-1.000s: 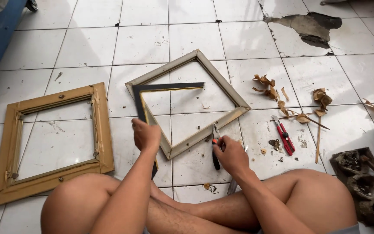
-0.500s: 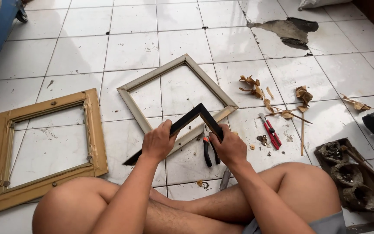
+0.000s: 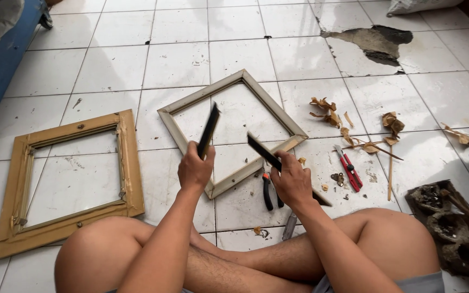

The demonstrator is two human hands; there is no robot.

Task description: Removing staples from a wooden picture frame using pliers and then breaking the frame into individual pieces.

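I sit cross-legged on a white tiled floor. My left hand [image 3: 195, 169] grips a black strip [image 3: 209, 130] that points up and away. My right hand [image 3: 291, 182] grips a second black strip [image 3: 261, 150], angled toward the upper left, its other end sticking out past my wrist. The two strips are apart, held above a pale square picture frame [image 3: 191, 103] lying like a diamond on the floor in front of me. Black-handled pliers [image 3: 267, 191] lie just under my right hand.
A gold wooden frame [image 3: 128, 163] lies at my left. A red utility knife [image 3: 348, 169], brown scraps [image 3: 327, 111] and a thin stick [image 3: 391, 173] are scattered at right. A dark carved piece [image 3: 451, 228] sits by my right knee. One tile is broken [image 3: 373, 40]. Blue furniture [image 3: 1, 70] stands far left.
The black L-shaped piece that both hands lifted off the pale frame has come apart into two separate strips, one in each hand, now raised and spread.
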